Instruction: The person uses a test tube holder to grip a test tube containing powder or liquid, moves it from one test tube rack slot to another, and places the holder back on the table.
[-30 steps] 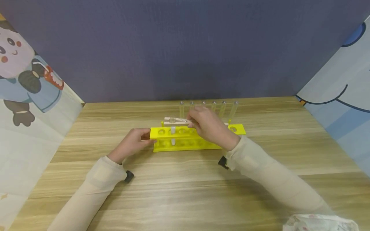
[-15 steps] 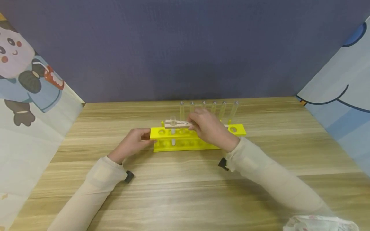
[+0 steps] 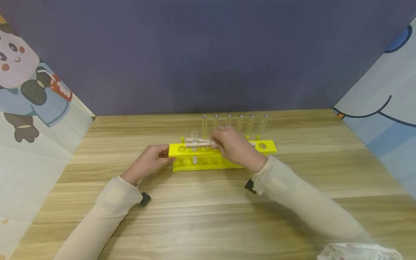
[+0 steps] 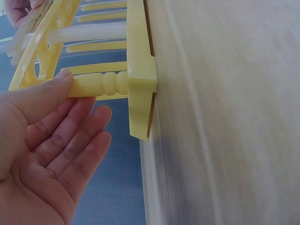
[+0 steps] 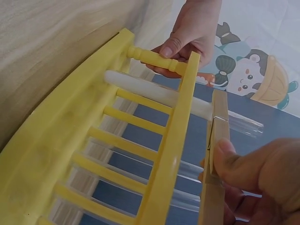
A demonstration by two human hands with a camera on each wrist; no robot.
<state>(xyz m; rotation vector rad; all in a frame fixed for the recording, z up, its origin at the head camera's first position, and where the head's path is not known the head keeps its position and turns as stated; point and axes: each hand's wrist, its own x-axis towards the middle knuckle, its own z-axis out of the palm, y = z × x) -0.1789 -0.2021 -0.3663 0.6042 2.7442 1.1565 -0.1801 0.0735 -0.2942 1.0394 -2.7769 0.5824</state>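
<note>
A yellow test tube rack stands on the wooden table. My left hand grips the post at its left end between thumb and fingers. My right hand pinches a wooden clamp just above the top plate. The clamp's jaws hold a clear test tube with white content in its lower part; the tube passes through a hole near the rack's left end, and its bottom reaches the rack's base in the right wrist view.
Several clear tubes stand upside down on pegs along the rack's back. A blue-grey panel rises behind the table, with cartoon-printed walls at left and right. White patterned fabric shows at lower right.
My right hand and the clamp have moved down toward the rack's top plate, and more of the tube shows above the clamp. My left hand has stayed on the rack.
</note>
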